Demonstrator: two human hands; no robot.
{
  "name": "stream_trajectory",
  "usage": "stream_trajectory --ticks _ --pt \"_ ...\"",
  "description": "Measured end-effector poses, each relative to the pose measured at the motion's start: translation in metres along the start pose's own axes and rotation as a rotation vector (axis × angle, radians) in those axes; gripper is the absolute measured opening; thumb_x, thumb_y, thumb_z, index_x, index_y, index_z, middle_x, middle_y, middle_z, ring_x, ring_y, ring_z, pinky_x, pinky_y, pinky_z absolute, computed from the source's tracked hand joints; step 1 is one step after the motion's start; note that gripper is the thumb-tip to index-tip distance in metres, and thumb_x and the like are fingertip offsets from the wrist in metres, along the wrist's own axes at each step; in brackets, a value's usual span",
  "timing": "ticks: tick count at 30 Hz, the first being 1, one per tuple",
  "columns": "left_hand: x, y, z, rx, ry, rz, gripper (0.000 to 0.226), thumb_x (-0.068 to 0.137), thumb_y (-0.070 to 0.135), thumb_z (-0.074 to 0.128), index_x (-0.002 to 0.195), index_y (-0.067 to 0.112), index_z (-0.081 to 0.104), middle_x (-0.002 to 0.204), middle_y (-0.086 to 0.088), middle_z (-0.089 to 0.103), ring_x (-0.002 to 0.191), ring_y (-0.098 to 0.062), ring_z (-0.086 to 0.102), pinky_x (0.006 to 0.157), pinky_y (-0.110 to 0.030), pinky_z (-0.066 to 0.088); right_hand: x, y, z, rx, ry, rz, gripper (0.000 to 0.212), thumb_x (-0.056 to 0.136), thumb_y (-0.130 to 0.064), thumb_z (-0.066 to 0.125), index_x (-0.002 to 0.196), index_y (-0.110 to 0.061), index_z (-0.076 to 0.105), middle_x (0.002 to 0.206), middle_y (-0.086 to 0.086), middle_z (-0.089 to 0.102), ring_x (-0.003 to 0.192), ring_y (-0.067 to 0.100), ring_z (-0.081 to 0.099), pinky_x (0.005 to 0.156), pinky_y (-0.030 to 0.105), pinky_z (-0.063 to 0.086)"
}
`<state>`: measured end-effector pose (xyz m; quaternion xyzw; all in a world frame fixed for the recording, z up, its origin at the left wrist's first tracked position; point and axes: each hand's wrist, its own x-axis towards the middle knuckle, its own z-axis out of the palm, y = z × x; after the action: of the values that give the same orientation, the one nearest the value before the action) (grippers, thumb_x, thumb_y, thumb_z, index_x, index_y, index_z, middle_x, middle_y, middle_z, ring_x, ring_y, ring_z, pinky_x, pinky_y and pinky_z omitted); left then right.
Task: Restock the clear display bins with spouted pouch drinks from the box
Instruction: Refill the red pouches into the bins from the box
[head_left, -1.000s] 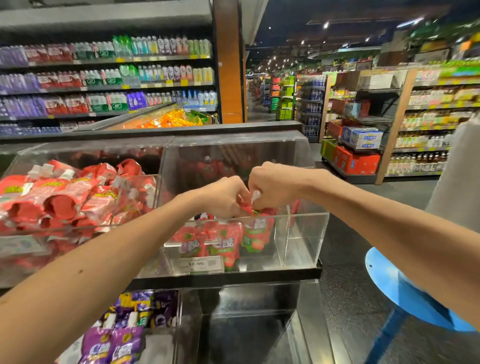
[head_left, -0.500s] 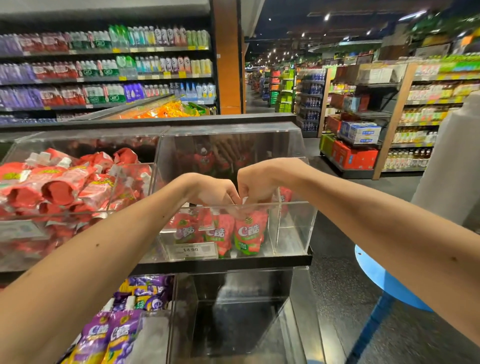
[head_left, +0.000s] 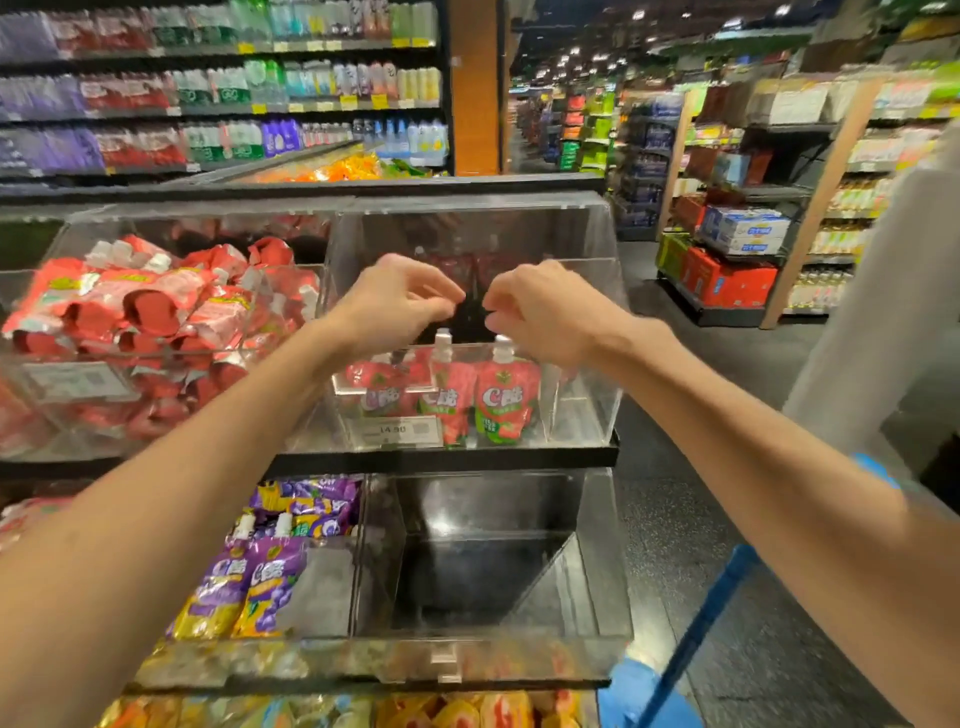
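Note:
Red and green spouted pouches (head_left: 506, 397) stand upright in a row at the front of the upper right clear bin (head_left: 584, 410). My left hand (head_left: 400, 304) and my right hand (head_left: 540, 309) hover side by side just above the bin's front wall, fingers loosely curled, holding nothing. Both are clear of the pouch spouts below them. The box is not in view.
The upper left bin (head_left: 67, 384) is heaped with red pouches. Below, purple pouches (head_left: 249, 587) fill a lower bin beside a bare clear bin (head_left: 566, 587). A blue stool or cart (head_left: 670, 670) stands low right. A person in grey (head_left: 878, 332) stands at the right edge.
Both hands have let go of the red pouches they were setting into the bin and have lifted up and slightly apart. The pouches now stand on their own.

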<state>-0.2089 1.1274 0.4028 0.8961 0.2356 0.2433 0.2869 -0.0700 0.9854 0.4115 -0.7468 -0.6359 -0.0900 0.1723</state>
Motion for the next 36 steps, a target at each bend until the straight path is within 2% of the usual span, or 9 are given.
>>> stream_trajectory --ticks 3,6,10,14,19,24,27,31,36 --pt "-0.056 0.001 0.021 -0.177 0.297 0.207 0.011 0.088 0.022 0.069 0.092 0.031 0.073 0.082 0.009 0.072 0.075 -0.006 0.065 0.076 -0.030 0.057 -0.079 -0.018 0.024 0.171 0.363 0.040 0.013 0.090 -0.017 0.065 0.096 -0.008 0.073 0.093 0.007 0.072 0.085 0.024 0.066 0.077 0.038 0.052" --pt "-0.118 0.003 0.066 -0.365 0.282 0.319 0.009 0.088 0.027 0.066 0.086 0.036 0.068 0.072 0.005 0.064 0.063 -0.006 0.054 0.062 -0.023 0.046 -0.173 -0.046 0.071 0.307 0.506 0.205 0.009 0.087 -0.015 0.068 0.090 -0.008 0.072 0.086 0.003 0.068 0.077 0.018 0.063 0.071 0.030 0.051" --pt "-0.195 0.025 0.164 -0.541 -0.059 0.331 0.006 0.087 0.023 0.068 0.084 0.026 0.071 0.068 0.003 0.065 0.060 -0.002 0.053 0.058 -0.019 0.042 -0.318 -0.070 0.134 0.437 0.506 0.705 0.008 0.087 -0.019 0.069 0.089 -0.013 0.074 0.085 -0.006 0.068 0.077 0.009 0.065 0.070 0.030 0.054" --pt "-0.270 0.070 0.285 -0.483 -0.528 0.339 0.010 0.086 0.018 0.075 0.080 0.023 0.070 0.061 0.012 0.061 0.056 0.004 0.054 0.056 -0.009 0.037 -0.468 -0.094 0.146 0.461 0.534 1.235 0.003 0.090 -0.019 0.071 0.092 -0.019 0.073 0.087 -0.009 0.070 0.080 0.007 0.064 0.072 0.025 0.050" --pt "-0.345 0.159 0.409 -0.375 -1.087 0.423 0.015 0.091 0.024 0.071 0.104 0.018 0.071 0.087 0.013 0.066 0.080 -0.002 0.059 0.071 -0.013 0.044 -0.603 -0.095 0.124 0.466 0.588 1.629 0.005 0.095 -0.027 0.064 0.096 -0.027 0.069 0.093 -0.016 0.068 0.086 -0.003 0.060 0.069 0.008 0.043" --pt "-0.385 0.234 0.519 -0.151 -1.297 0.548 0.024 0.095 0.021 0.064 0.118 0.013 0.068 0.112 0.003 0.070 0.107 -0.014 0.062 0.092 -0.026 0.048 -0.707 -0.057 0.121 0.442 0.687 1.858 0.006 0.096 -0.022 0.063 0.093 -0.025 0.067 0.092 -0.014 0.066 0.088 0.004 0.059 0.069 0.008 0.040" --pt "-0.396 0.259 0.595 -0.015 -1.176 0.590 0.017 0.091 0.019 0.064 0.106 0.019 0.073 0.106 -0.001 0.072 0.103 -0.022 0.064 0.088 -0.037 0.051 -0.763 -0.011 0.127 0.468 0.709 1.954 0.007 0.095 -0.016 0.064 0.091 -0.020 0.068 0.088 -0.009 0.067 0.083 0.008 0.061 0.067 0.012 0.043" --pt "-0.391 0.283 0.662 0.112 -1.078 0.394 0.024 0.089 0.022 0.063 0.111 0.015 0.070 0.107 -0.007 0.070 0.107 -0.028 0.061 0.087 -0.035 0.045 -0.814 0.056 0.142 0.544 0.662 1.997 0.011 0.093 -0.016 0.066 0.087 -0.025 0.067 0.084 -0.008 0.069 0.083 0.012 0.066 0.075 0.028 0.053" --pt "-0.365 0.294 0.727 0.103 -1.169 -0.002 0.042 0.092 0.024 0.064 0.131 0.010 0.056 0.123 -0.009 0.065 0.116 -0.026 0.059 0.090 -0.029 0.042 -0.839 0.148 0.158 0.758 0.425 2.028 0.008 0.095 -0.021 0.063 0.101 -0.025 0.059 0.095 -0.007 0.063 0.088 0.012 0.062 0.080 0.027 0.054"
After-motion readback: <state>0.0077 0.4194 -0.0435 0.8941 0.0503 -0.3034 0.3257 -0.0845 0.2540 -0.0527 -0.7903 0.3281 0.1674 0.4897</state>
